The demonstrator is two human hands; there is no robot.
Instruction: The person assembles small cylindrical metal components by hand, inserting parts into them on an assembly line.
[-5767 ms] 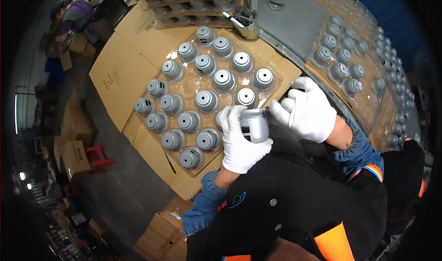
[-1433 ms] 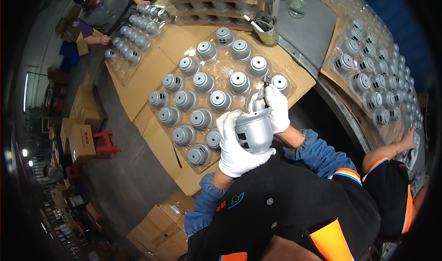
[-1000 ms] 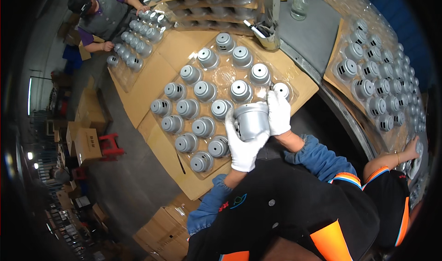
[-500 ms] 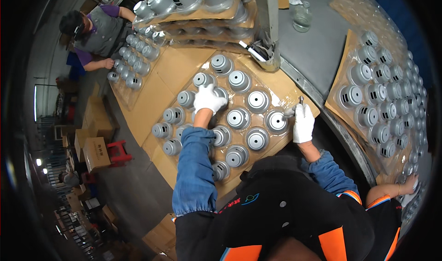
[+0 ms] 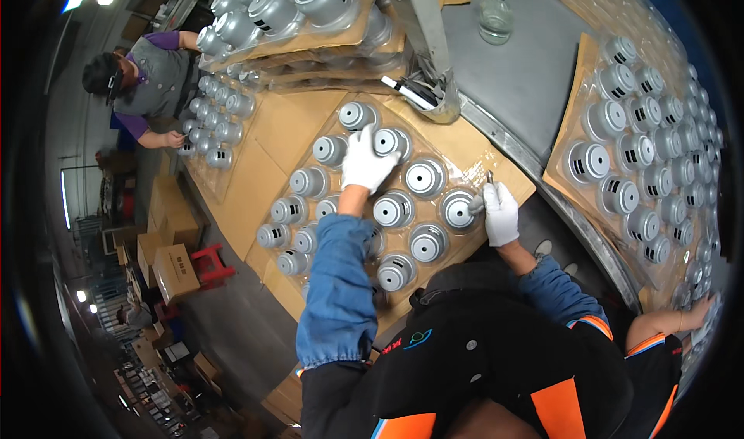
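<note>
My left hand (image 5: 368, 162), in a white glove, is at the far part of a clear plastic tray (image 5: 482, 160). Its thumb and fingers straddle a grey metal cup-shaped part (image 5: 392, 141) and touch its side. Under that palm and wrist, part of the tray is hidden. Several like parts stand round it, flat end with a centre hole facing up. My right hand (image 5: 502, 216), also gloved, is closed round a small slim metal tool (image 5: 490, 177), tip up, at the tray's right edge. A darkened glove fingertip lies beside the nearest part (image 5: 457, 208).
Stacked trays of parts (image 5: 310, 44) stand at the far left. A bin with markers (image 5: 434, 102) and a glass jar (image 5: 495, 22) are beyond. More trays lie right (image 5: 597, 121), near another person's hand (image 5: 700, 312). A person (image 5: 155, 82) works at far left.
My left hand has shifted right and away from me, from one grey cup-shaped part to a neighbouring one. The right hand keeps the tool near the tray edge. The whole view has shifted slightly.
</note>
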